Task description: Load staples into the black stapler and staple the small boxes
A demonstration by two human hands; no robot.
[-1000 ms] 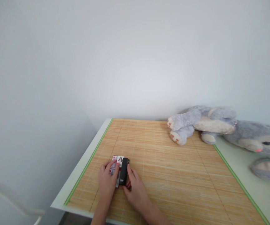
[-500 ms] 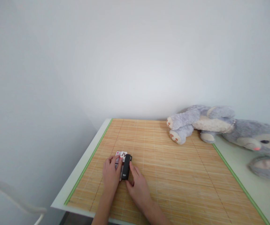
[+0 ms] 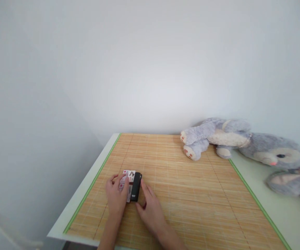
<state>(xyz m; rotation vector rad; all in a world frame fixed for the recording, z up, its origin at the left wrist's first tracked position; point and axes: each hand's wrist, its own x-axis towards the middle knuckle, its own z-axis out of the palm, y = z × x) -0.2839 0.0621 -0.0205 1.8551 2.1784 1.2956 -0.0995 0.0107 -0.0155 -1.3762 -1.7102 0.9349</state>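
Observation:
Two small white boxes with red labels and printed pictures, an upper box [image 3: 131, 174] and a lower box [image 3: 129, 194], lie on the bamboo mat one behind the other. A black stapler [image 3: 136, 186] lies lengthwise along their right side. My left hand [image 3: 115, 196] rests over the boxes from the left, fingers apart, with its thumb and index finger touching their tops. On the other side, my right hand [image 3: 151, 208] is open beside the stapler. Its index fingertip is at the stapler's right edge and its thumb near the close end. My left fingers partly hide the boxes.
The bamboo mat [image 3: 181, 194] with green edging covers most of the white table [image 3: 58, 222]. A large grey plush toy [image 3: 225, 137] lies at the back right against the wall. At the lower left, a blurred pale cord or tube [image 3: 11, 239] shows.
The whole view has shifted slightly, so things sit further left in it. My right fingers are a little looser beside the stapler, and more of the boxes shows.

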